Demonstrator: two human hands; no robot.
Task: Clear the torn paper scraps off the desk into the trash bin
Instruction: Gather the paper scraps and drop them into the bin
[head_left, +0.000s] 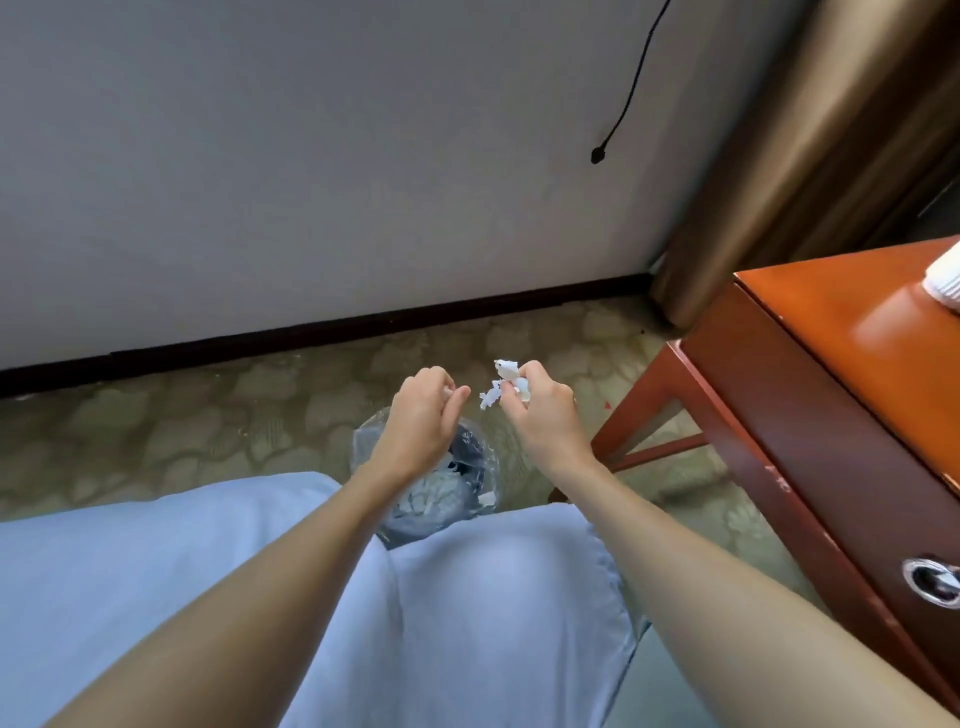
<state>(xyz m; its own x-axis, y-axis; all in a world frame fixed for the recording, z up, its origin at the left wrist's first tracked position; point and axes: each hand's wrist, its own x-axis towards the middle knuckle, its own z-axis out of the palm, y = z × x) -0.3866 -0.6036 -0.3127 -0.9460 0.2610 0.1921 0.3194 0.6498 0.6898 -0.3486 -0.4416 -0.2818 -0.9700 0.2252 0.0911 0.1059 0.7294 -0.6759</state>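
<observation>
I observed the right hand (540, 410) clamped on a bunch of torn paper scraps (506, 387), held above the carpet at the far edge of the trash bin (363, 441). The left hand (423, 415) hovered over the bin, near the right hand but apart from it, fingers curled; I could not tell whether it gripped anything. Loose white pieces (434, 491) lay inside the bin, which stood on the floor beyond the knees, left of the desk (831, 332).

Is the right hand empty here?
No, the right hand grips white torn paper scraps in its curled fingers.
</observation>
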